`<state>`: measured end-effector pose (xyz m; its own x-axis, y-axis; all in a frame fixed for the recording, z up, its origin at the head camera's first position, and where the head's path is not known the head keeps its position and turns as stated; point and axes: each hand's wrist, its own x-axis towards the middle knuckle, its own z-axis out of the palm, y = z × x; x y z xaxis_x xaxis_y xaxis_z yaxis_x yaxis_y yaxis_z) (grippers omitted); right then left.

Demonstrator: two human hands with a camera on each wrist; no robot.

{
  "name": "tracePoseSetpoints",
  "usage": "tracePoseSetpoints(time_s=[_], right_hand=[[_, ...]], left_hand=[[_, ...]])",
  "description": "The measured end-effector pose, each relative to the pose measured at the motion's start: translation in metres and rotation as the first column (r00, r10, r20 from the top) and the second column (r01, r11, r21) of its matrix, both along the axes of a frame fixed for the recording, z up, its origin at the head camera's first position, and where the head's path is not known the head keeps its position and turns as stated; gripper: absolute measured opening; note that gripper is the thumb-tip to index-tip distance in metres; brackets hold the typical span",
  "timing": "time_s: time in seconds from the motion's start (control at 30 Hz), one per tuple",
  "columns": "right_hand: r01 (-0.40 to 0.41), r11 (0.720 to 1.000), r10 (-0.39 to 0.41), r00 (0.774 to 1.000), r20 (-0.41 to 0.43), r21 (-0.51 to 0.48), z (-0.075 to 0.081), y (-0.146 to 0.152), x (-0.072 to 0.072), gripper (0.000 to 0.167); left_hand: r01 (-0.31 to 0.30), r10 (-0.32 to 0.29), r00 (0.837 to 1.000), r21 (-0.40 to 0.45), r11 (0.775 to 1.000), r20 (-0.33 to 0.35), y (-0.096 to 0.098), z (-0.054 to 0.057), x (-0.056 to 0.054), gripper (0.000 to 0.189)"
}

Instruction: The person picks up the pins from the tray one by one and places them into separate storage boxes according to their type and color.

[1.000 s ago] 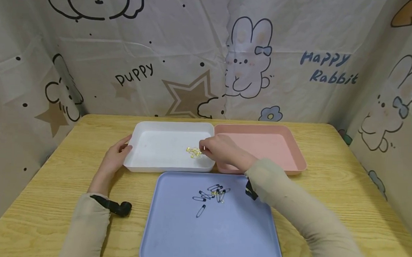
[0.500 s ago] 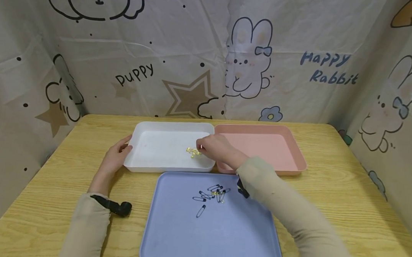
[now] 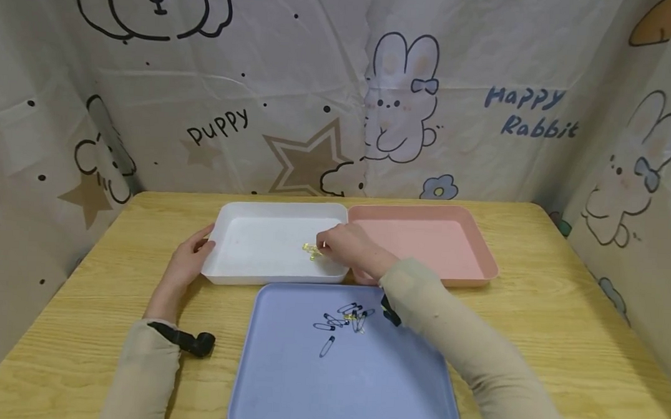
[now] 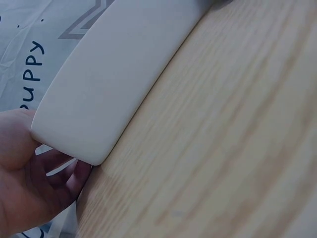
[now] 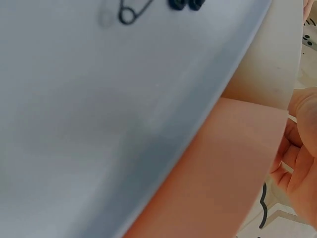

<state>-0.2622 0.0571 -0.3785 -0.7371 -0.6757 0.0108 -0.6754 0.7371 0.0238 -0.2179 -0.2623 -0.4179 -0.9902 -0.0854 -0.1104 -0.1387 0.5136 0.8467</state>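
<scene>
My left hand (image 3: 187,258) grips the left end of the white tray (image 3: 254,278), thumb at the rim and fingers along the wall; in the left wrist view the fingers (image 4: 59,166) curl beside the tray's corner. My right hand (image 3: 348,242) reaches over the right part of the white tray, fingertips down at a small heap of gold safety pins (image 3: 311,251). Its fingers are bent, and I cannot tell whether a pin is between them. Several black safety pins (image 3: 327,346) lie on the blue tray (image 3: 339,384), with a few gold ones (image 3: 350,317) among them.
A pink tray (image 3: 429,245) stands against the right end of the white tray, under my right forearm. The blue tray sits in front of both on the wooden table (image 3: 533,318). A printed cloth (image 3: 235,61) hangs behind and at the sides.
My right hand has shifted slightly left and lower over the white tray, covering more of the gold pins. The left hand keeps its hold on the tray. The head view has tilted slightly.
</scene>
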Motion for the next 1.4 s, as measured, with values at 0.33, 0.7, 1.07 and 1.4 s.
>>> tracePoseSetpoints(time_s=[0.33, 0.7, 1.07, 1.4], right_hand=[[-0.026, 0.998, 0.024, 0.999, -0.020, -0.059, 0.006, 0.005, 0.004, 0.010], [-0.075, 0.991, 0.074, 0.997, -0.017, -0.111, 0.010, 0.018, 0.015, 0.008], [-0.080, 0.987, 0.081, 0.997, -0.001, -0.137, 0.016, 0.032, 0.036, 0.009], [-0.153, 0.963, 0.148, 0.988, -0.038, -0.220, 0.014, 0.050, 0.055, 0.004]], left_hand=[[-0.001, 0.001, 1.000, 0.002, 1.000, 0.001, 0.001, 0.005, -0.002, 0.051], [0.002, -0.002, 1.000, -0.009, 1.000, -0.004, 0.001, 0.003, -0.002, 0.050], [-0.011, 0.011, 1.000, 0.005, 1.000, 0.009, -0.002, -0.001, -0.002, 0.051], [-0.022, 0.022, 1.000, 0.000, 1.000, 0.019, 0.000, 0.000, -0.002, 0.051]])
